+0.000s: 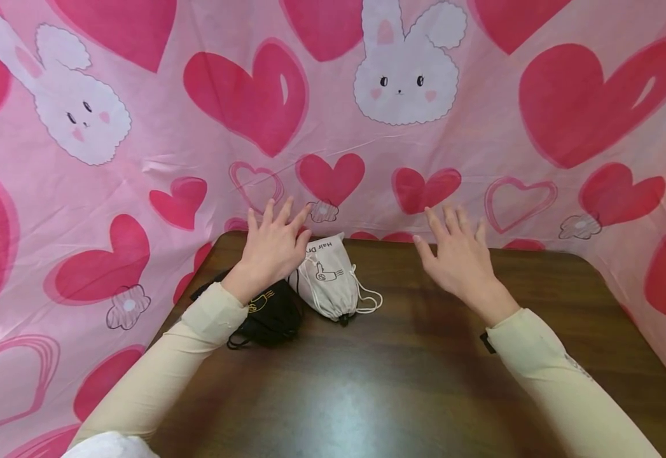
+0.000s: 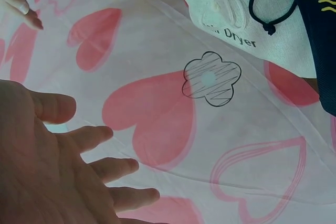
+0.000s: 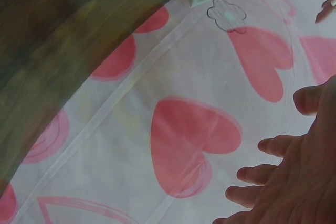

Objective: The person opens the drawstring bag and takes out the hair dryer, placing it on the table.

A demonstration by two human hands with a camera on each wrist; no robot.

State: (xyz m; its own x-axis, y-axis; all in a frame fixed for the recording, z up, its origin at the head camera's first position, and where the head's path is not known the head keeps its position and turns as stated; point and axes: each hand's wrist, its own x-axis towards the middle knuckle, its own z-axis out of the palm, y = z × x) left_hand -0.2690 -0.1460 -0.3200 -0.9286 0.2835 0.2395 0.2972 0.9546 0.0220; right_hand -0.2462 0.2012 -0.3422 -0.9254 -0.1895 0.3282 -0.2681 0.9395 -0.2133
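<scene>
My left hand is held up with its fingers spread, in front of two drawstring bags at the left of the table. The white bag carries a hair dryer drawing and partly covered lettering; its white cords trail to the right. Beside it lies a black bag with a yellow drawing, partly hidden behind my left wrist. In the left wrist view, "Dryer" shows on the white bag. My right hand, also spread, hovers to the right of the bags and holds nothing.
The brown wooden table has rounded back corners. A pink cloth with hearts and rabbits hangs behind it and along both sides. A small black item shows at my right cuff.
</scene>
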